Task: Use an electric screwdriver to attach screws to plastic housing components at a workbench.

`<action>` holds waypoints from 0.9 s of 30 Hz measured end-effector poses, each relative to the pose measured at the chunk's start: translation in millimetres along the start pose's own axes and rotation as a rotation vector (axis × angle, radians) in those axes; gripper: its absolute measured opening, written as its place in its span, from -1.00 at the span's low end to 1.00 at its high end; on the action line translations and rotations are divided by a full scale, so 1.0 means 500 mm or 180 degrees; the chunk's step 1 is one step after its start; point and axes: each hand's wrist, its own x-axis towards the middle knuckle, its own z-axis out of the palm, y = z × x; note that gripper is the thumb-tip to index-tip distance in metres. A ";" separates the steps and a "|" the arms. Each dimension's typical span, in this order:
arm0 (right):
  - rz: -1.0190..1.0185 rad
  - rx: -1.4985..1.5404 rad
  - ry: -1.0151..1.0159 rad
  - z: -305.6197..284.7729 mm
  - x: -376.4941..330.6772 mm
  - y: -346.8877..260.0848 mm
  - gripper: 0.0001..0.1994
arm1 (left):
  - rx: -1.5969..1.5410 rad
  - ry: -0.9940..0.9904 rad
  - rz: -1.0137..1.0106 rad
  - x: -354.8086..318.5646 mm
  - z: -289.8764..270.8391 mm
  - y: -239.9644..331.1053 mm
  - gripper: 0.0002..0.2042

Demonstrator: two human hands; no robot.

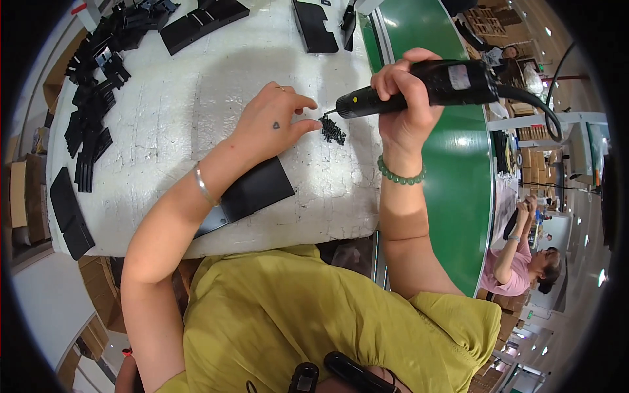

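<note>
My right hand (409,105) is wrapped round a black electric screwdriver (455,82), held nearly level with its bit pointing left. The bit's tip is at the upper end of a small pile of black screws (333,133) on the white covered table. Just left of the pile is my left hand (268,121), its thumb and index finger apart with a gap between them; the other fingers are partly hidden. No held object shows between those fingertips. Below my left forearm lies a flat black panel (262,190), partly covered by the arm.
Many black plastic parts (92,108) lie along the table's left side. More black panels (206,23) and brackets (314,29) are at the far edge. A green conveyor surface (458,170) runs on the right. The screwdriver's cable (534,98) trails right. A co-worker (514,265) is beyond.
</note>
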 end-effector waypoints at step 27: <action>-0.0708 0.0831 -0.1515 0.092 -0.049 -0.176 -0.65 | -0.5839 -0.0123 -0.1399 -0.104 -0.059 0.069 -0.81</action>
